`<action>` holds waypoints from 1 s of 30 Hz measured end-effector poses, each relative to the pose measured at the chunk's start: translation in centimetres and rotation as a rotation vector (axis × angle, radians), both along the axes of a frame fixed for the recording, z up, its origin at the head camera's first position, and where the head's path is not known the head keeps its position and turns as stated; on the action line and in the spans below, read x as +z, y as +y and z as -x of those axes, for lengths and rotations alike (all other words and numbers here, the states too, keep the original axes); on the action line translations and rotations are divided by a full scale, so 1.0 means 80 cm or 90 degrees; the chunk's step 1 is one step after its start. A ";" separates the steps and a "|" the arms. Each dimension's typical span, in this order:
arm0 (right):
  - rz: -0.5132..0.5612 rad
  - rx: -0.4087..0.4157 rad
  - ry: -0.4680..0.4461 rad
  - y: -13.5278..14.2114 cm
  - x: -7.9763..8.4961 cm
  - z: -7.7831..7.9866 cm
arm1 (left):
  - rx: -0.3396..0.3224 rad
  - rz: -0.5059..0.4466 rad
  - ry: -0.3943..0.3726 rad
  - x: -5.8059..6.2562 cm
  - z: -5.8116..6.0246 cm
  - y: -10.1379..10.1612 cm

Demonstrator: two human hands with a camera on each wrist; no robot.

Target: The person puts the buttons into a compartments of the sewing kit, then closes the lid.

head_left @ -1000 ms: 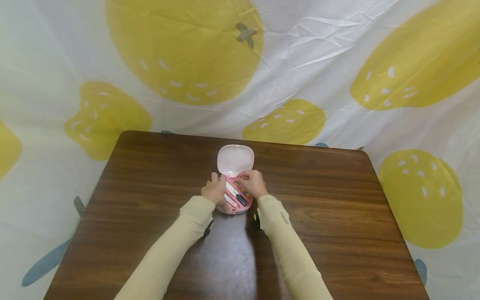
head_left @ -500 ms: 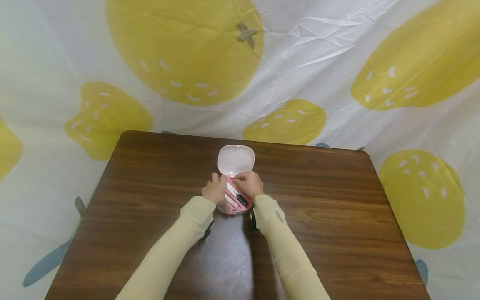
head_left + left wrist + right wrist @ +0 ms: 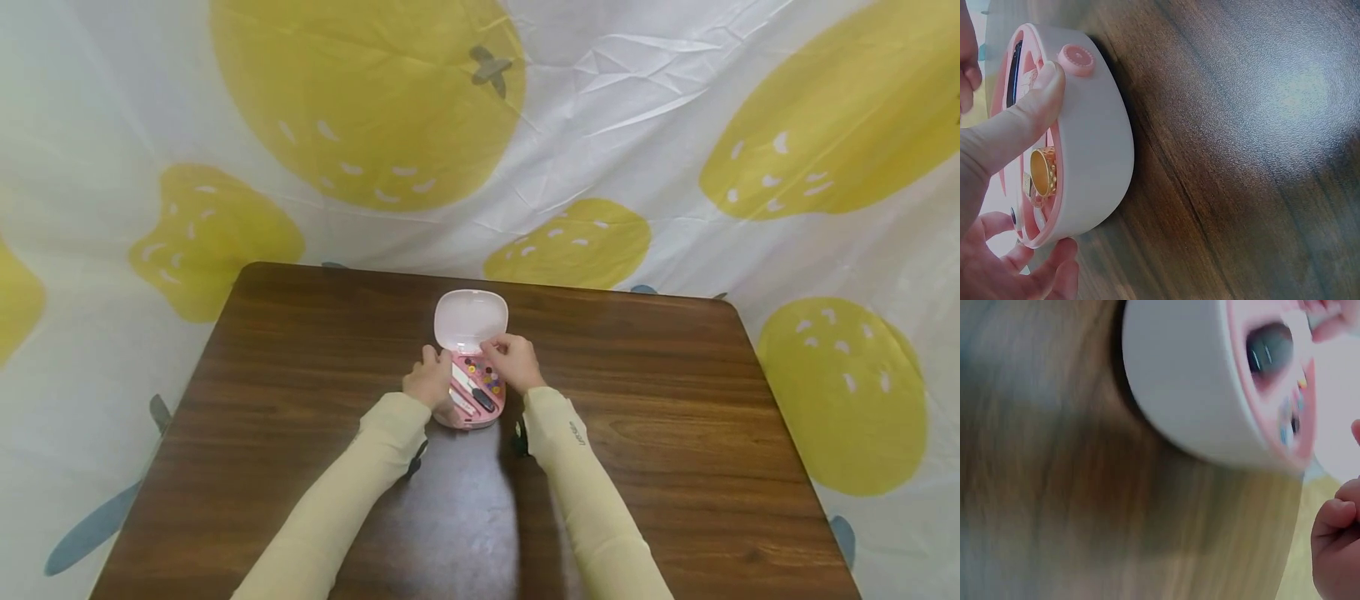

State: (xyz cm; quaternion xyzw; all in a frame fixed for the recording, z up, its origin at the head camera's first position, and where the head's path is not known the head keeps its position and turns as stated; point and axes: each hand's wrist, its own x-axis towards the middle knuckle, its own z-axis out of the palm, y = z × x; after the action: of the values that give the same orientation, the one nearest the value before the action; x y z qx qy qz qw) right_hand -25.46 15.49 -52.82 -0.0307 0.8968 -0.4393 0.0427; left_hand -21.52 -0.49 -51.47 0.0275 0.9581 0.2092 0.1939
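A pink-and-white sewing box [image 3: 1097,137] stands on the table with its lid [image 3: 471,318] raised at the back. My left hand [image 3: 429,379] grips its left side; the thumb [image 3: 1041,94] lies over the front rim near a pink round knob, the fingers round the side wall. Inside are small coloured buttons [image 3: 491,382], a black-handled tool [image 3: 482,400] and a gold thimble [image 3: 1043,172]. Over the right rim, near the hinge, my right hand [image 3: 513,360] hovers with thumb and fingers curled together. Whether it pinches something small is hidden.
The brown wooden table [image 3: 645,433] stretches out on all sides of the box. Behind it hangs a white curtain [image 3: 585,133] printed with yellow fruit, close to the table's back edge.
My right hand dipped left over the button compartment, then drew back up and right, uncovering the buttons. My left hand stays on the box.
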 end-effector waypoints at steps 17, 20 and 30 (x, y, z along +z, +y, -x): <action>0.181 -0.099 -0.272 0.028 0.049 0.043 | 0.004 -0.007 -0.021 0.000 0.000 0.000; 0.213 -0.069 -0.352 0.022 0.055 0.046 | 0.005 -0.007 -0.022 -0.001 0.000 0.000; 0.177 -0.092 -0.373 0.003 0.065 0.047 | 0.004 -0.016 -0.013 -0.002 0.000 -0.001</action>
State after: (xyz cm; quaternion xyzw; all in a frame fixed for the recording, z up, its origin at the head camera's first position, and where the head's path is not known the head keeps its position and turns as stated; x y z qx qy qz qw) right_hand -29.24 15.76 -47.58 0.1553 0.7776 -0.5498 0.2625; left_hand -21.52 -0.55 -51.61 0.0247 0.9534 0.2221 0.2026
